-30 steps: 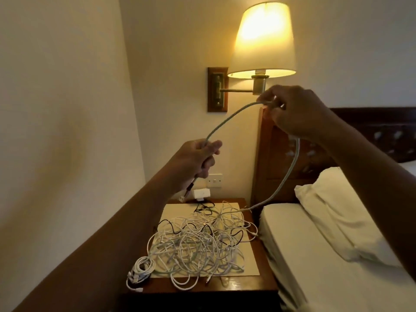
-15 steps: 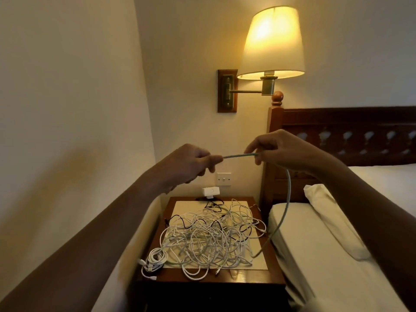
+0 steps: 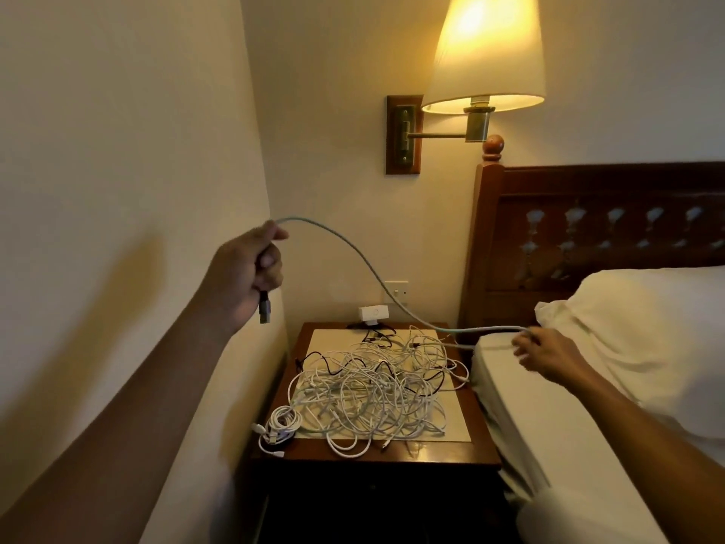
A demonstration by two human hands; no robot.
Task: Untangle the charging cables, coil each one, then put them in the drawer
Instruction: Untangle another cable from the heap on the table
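The job is at an early stage, by my reading: one small coiled white cable (image 3: 281,424) lies bundled at the front left corner of the desk (image 3: 416,451), while the large tangle (image 3: 372,390) of white and black leads is spread over the middle of the cream mat (image 3: 333,339), reaching from the back edge almost to the front edge. Nothing appears stowed, and the drawer itself cannot be made out in the dark front below the desk top. The cable now being worked is the green cable (image 3: 486,329), which looks only partly freed and not yet coiled. It rises out of the top of the left hand (image 3: 245,268), arcs down over the back right corner of the desk and runs level to the right hand (image 3: 549,353); from there a strand seems to lead back into the tangle. The left hand is raised near the wall, above and well left of the desk, fist upright, its fingers (image 3: 270,265) wrapped firmly round the cable with the plug (image 3: 265,310) hanging just below them. The right hand is held low over the edge of the bed (image 3: 549,445), just beside the desk's right edge, arm stretched forward, its fingers lightly curled on the cable, though blur hides the exact grip. Freeing the rest, coiling every lead and stowing them all remain.
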